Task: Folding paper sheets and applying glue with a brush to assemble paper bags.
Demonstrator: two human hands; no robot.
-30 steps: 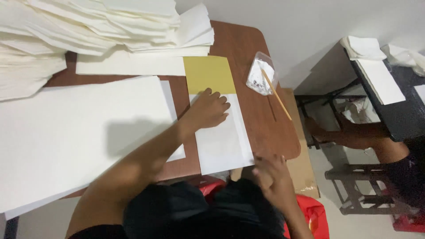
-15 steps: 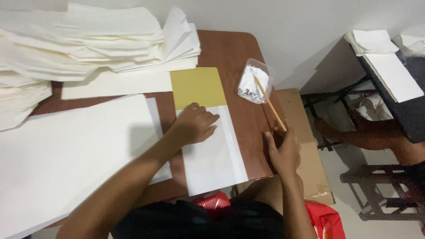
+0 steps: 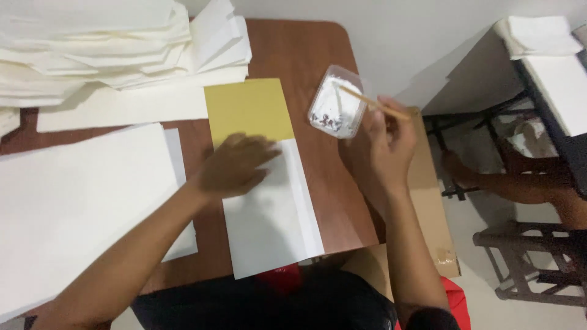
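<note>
Right now your brown counter (image 3: 306,55) carries a white sheet (image 3: 269,214) with a yellow card (image 3: 247,110) at its top; your left hand (image 3: 235,165) presses flat there, while your right hand (image 3: 388,137) pinches a thin stick (image 3: 373,102) dipped into the clear tub (image 3: 336,102).

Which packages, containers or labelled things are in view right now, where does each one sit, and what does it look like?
Clear plastic tub: on the table's right edge, squarish, white paste inside; the stick held by the right hand reaches into it.
Cardboard box: on the floor right of the table, brown, flat-topped, taped corner.
No labels, signs or screens can be made out.
</note>
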